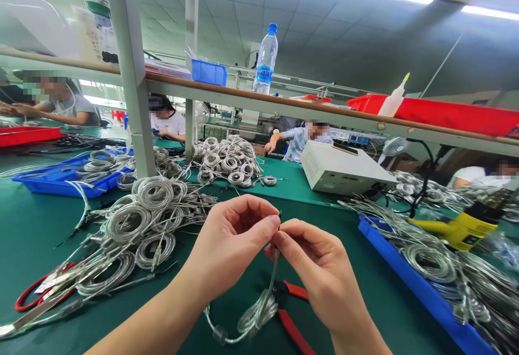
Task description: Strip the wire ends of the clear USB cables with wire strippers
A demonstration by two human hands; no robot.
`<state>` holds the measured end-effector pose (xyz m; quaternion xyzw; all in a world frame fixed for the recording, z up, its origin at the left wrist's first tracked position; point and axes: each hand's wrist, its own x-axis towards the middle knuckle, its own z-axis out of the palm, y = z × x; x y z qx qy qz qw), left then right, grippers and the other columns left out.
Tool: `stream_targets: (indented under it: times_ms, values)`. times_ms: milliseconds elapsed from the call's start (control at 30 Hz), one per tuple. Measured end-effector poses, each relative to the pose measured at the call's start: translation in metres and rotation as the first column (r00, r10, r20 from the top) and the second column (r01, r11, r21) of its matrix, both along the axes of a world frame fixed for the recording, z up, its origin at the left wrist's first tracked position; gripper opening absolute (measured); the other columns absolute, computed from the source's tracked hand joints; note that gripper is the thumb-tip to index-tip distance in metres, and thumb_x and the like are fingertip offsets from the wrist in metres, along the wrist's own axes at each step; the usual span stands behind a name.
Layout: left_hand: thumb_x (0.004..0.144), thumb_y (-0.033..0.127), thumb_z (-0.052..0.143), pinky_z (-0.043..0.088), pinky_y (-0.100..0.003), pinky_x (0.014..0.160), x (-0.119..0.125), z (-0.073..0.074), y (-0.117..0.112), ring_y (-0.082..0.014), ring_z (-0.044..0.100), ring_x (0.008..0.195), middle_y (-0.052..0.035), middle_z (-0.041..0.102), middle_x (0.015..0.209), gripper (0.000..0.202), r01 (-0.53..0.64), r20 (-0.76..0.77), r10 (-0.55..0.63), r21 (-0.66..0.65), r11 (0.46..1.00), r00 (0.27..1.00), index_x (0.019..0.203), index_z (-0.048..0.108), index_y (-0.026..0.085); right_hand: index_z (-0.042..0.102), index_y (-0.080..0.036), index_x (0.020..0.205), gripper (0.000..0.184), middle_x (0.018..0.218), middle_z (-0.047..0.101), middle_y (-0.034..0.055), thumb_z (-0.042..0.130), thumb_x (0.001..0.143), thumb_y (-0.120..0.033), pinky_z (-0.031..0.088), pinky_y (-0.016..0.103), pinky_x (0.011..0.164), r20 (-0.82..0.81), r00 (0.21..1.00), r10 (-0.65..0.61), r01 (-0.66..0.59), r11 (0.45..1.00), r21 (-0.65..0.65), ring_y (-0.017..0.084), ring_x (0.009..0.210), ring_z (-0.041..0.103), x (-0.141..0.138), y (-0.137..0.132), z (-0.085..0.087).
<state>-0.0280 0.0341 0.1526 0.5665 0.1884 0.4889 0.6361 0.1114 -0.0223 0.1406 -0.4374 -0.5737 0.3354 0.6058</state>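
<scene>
My left hand (pixel 229 241) and my right hand (pixel 312 268) meet above the green table (pixel 24 236), fingertips pinched together on the end of a thin silver cable (pixel 274 268). The cable hangs down from my fingers to a small coiled bundle (pixel 255 314) lying on the table beneath my wrists. Red-handled pliers (pixel 290 312) lie on the table just below my right hand, partly hidden by it.
A pile of coiled silver cables (pixel 138 220) lies at left, more coils (pixel 227 160) behind. Blue trays (pixel 60 179) (pixel 409 276) hold cables at left and right. A white box (pixel 344 168), a yellow heat gun (pixel 458 228), a shelf with a water bottle (pixel 265 60). Several people work beyond.
</scene>
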Motion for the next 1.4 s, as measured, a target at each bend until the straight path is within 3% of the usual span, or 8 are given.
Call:
stream_targets:
  times_ms: [533,800,933,1067,1167,1233,1300,1400]
  values:
    - [0.08,0.025,0.076,0.055,-0.02,0.057,0.002,0.0,0.001,-0.0107,0.063,0.057,0.0003,0.068,0.066,0.01,-0.013,-0.021,0.013,0.012,1.0,1.0,0.081,0.072,0.016,0.072,-0.018,0.084,0.015,0.073,0.068,0.0029,0.07,0.089,-0.032,0.052,0.025,0.066,0.025,0.998,0.065,-0.064,0.998,-0.009,0.017,0.072,0.065,0.007,0.002,-0.002]
    - [0.08,0.021,0.074,0.053,-0.016,0.055,0.0,0.0,0.0,-0.0082,0.062,0.056,0.0024,0.067,0.066,0.003,-0.063,-0.001,0.063,0.046,0.997,0.998,0.079,0.073,0.018,0.074,-0.018,0.082,0.018,0.072,0.068,0.0024,0.07,0.088,-0.035,0.051,0.023,0.062,0.024,1.0,0.013,-0.013,1.0,-0.016,0.016,0.069,0.065,0.005,0.002,-0.002]
    - [0.081,0.021,0.073,0.051,-0.015,0.056,0.001,-0.001,-0.002,-0.008,0.061,0.059,0.0022,0.068,0.067,0.004,-0.137,-0.029,0.142,0.116,0.984,0.989,0.078,0.075,0.019,0.073,-0.018,0.08,0.019,0.071,0.069,0.0025,0.071,0.087,-0.035,0.051,0.023,0.062,0.02,1.0,0.009,-0.009,1.0,-0.022,0.016,0.068,0.065,0.004,0.001,-0.002]
    - [0.083,0.022,0.074,0.047,-0.013,0.056,-0.005,0.0,0.002,-0.0069,0.057,0.062,0.0025,0.067,0.071,0.002,-0.308,0.017,0.313,0.242,0.92,0.949,0.082,0.075,0.021,0.072,-0.018,0.078,0.02,0.07,0.07,0.0029,0.072,0.085,-0.036,0.052,0.025,0.062,0.008,1.0,-0.016,0.017,0.999,-0.04,0.017,0.068,0.066,0.002,0.0,-0.002]
    - [0.083,0.03,0.075,0.044,-0.014,0.054,-0.013,0.002,0.009,-0.007,0.054,0.06,0.0026,0.065,0.07,0.01,-0.38,0.051,0.378,0.216,0.899,0.924,0.09,0.075,0.023,0.072,-0.018,0.078,0.02,0.066,0.068,0.0024,0.073,0.085,-0.037,0.052,0.025,0.062,-0.008,0.999,-0.041,0.041,0.999,-0.035,0.018,0.067,0.067,0.0,0.0,-0.002]
    - [0.083,0.036,0.075,0.045,-0.015,0.054,-0.017,0.004,0.013,-0.0078,0.054,0.06,0.0014,0.065,0.071,0.019,-0.312,-0.014,0.32,0.181,0.933,0.947,0.095,0.076,0.023,0.072,-0.018,0.078,0.02,0.065,0.067,0.0019,0.073,0.085,-0.036,0.052,0.024,0.063,-0.018,0.999,-0.05,0.05,0.998,-0.024,0.018,0.067,0.068,0.0,0.001,-0.001]
    - [0.082,0.039,0.075,0.046,-0.016,0.056,-0.017,0.005,0.016,-0.0084,0.055,0.062,0.0,0.067,0.073,0.022,-0.17,-0.127,0.19,0.152,0.974,0.974,0.097,0.077,0.022,0.072,-0.018,0.078,0.019,0.065,0.068,0.002,0.073,0.086,-0.036,0.053,0.024,0.063,-0.022,0.998,-0.059,0.059,0.998,-0.011,0.017,0.067,0.068,0.002,0.003,-0.002]
    - [0.082,0.033,0.076,0.048,-0.016,0.058,-0.014,0.005,0.015,-0.0096,0.059,0.068,-0.0027,0.069,0.082,0.015,0.028,-0.194,-0.004,0.121,0.992,0.981,0.089,0.079,0.02,0.074,-0.018,0.08,0.019,0.067,0.07,0.0031,0.071,0.087,-0.035,0.053,0.024,0.063,-0.005,0.999,-0.052,0.052,0.998,0.02,0.017,0.067,0.067,0.005,0.005,-0.002]
